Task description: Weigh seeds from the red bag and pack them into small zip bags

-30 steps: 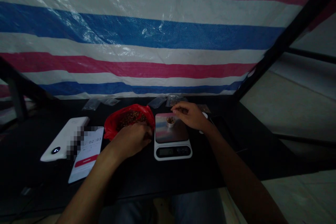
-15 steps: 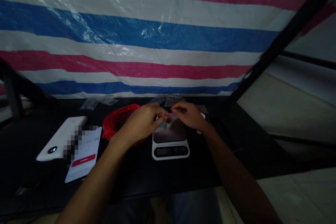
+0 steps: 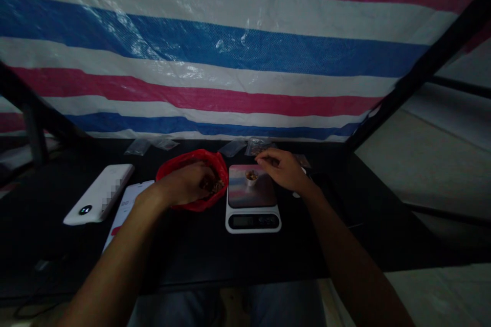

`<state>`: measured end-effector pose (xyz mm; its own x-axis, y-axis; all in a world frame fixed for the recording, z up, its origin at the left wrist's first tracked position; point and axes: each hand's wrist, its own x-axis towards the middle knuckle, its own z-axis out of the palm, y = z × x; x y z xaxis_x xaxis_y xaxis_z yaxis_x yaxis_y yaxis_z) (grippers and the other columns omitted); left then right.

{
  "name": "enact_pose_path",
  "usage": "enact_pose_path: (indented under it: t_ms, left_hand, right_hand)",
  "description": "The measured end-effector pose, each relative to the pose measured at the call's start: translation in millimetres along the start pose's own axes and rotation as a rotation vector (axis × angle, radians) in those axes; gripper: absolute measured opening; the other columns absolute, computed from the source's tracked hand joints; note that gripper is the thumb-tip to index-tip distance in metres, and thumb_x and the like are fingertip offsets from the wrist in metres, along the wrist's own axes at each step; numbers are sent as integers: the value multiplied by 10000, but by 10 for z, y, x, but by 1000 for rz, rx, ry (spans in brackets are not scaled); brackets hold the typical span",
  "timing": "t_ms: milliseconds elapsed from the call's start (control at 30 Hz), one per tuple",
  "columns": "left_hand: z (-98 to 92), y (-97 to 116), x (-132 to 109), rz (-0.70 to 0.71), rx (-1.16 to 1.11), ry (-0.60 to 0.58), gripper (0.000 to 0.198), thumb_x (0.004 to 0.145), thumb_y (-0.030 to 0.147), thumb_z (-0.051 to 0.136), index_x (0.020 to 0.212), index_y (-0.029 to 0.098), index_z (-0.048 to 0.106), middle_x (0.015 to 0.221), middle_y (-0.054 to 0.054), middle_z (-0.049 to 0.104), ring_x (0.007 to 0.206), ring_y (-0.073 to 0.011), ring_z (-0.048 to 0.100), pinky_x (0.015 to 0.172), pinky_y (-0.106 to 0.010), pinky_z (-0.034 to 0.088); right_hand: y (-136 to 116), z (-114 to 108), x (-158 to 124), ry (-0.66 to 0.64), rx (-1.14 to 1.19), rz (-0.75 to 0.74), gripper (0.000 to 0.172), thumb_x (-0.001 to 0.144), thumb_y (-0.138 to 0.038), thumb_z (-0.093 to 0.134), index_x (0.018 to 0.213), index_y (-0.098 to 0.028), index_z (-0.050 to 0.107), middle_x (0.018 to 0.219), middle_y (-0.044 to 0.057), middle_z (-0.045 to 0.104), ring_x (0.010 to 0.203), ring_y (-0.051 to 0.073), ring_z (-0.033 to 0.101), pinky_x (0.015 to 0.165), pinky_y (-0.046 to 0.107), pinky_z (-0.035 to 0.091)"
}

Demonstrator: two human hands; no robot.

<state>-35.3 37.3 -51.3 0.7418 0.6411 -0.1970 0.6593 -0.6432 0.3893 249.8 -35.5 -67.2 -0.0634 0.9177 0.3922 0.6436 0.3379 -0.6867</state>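
Observation:
A small kitchen scale [image 3: 253,204] sits on the dark table, with a little white cup [image 3: 251,178] of brown bits on its platform. To its left lies a red plastic bag [image 3: 199,160] holding brown pieces. My left hand [image 3: 187,183] reaches into the bag, fingers curled over the pieces at its right edge; what they hold is hidden. My right hand [image 3: 282,169] rests at the scale's far right corner beside the cup, fingers loosely pinched, with nothing showing in them.
A white power bank [image 3: 98,200] and a lit phone [image 3: 126,207] lie at the left. Small clear bags [image 3: 245,146] lie along the table's back edge under a striped tarp [image 3: 230,61]. A black frame bar [image 3: 418,69] slants at the right.
My left hand has drawn back from above the cup on the scale into the red bag. The right hand has stayed by the cup.

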Motion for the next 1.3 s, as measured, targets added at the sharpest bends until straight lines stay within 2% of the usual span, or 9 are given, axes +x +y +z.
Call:
enact_pose_path:
  t_ms: [133, 200, 333, 400, 533, 633, 767, 1067, 1300]
  left_hand:
    - [119, 32, 35, 20, 76, 49, 490, 752, 203, 675, 1240, 222, 715, 1338, -104, 666, 1181, -313, 636, 1025, -385, 496]
    - [134, 65, 61, 32, 97, 68, 502, 752, 229, 696, 1254, 236, 708, 1367, -100, 647, 1227, -322, 612, 1066, -400, 472]
    - [123, 131, 79, 40, 104, 95, 292, 823, 222, 626, 1090, 246, 743, 1226, -73, 720, 1101, -279, 679, 922, -355, 533]
    - [118, 165, 75, 18, 102, 90, 288, 843, 225, 604, 1100, 246, 730, 1162, -68, 747, 1048, -278, 702, 871, -354, 544]
    - [130, 207, 78, 62, 106, 86, 397, 826, 197, 631, 1214, 238, 702, 1217, -78, 743, 1120, -288, 686, 927, -349, 523]
    - [140, 196, 86, 109, 91, 111, 290, 886, 188, 577, 1121, 237, 739, 1150, -70, 767, 1069, -264, 708, 911, -336, 516]
    - [129, 147, 83, 114, 77, 114, 236, 890, 166, 583, 1024, 227, 769, 1059, -70, 789, 953, -238, 736, 832, -305, 517]
    - [60, 24, 102, 105, 15, 60, 274, 878, 144, 594, 1029, 253, 795, 1040, -37, 802, 938, -226, 747, 821, -290, 514]
    - [-30, -22, 105, 72, -19, 105, 237, 895, 184, 589, 1026, 227, 782, 1058, -37, 795, 945, -203, 736, 837, -275, 513]
  right_hand:
    - [25, 25, -3, -14, -11, 8, 152, 907, -187, 602, 893, -178, 753, 849, 39, 744, 697, 147, 604, 635, 275, 435]
    - [33, 33, -7, -10, -18, 8, 153, 904, -188, 604, 902, -178, 757, 856, 42, 746, 687, 146, 600, 632, 278, 435]
    - [32, 37, -11, -9, -38, 13, 158, 908, -203, 603, 903, -185, 760, 882, 51, 757, 712, 160, 620, 655, 292, 453]
    - [33, 37, -10, -11, -42, 16, 161, 910, -202, 600, 904, -186, 760, 901, 57, 763, 740, 169, 635, 677, 300, 465]
    - [49, 44, -9, -16, -50, 12, 162, 910, -199, 599, 905, -186, 760, 905, 57, 762, 757, 171, 643, 686, 302, 469]
    - [60, 51, -9, -19, -49, 4, 161, 910, -200, 602, 902, -185, 762, 877, 52, 756, 727, 165, 632, 666, 299, 462]
    - [54, 48, -9, -30, -47, 2, 162, 910, -192, 598, 895, -188, 758, 869, 46, 755, 719, 162, 628, 657, 296, 456]
    - [32, 27, -8, -26, -56, 2, 163, 916, -178, 599, 901, -183, 762, 897, 53, 761, 757, 162, 639, 686, 294, 459]
    - [38, 14, -8, -12, -63, -2, 159, 905, -170, 600, 892, -175, 758, 859, 43, 751, 705, 146, 610, 656, 277, 446]
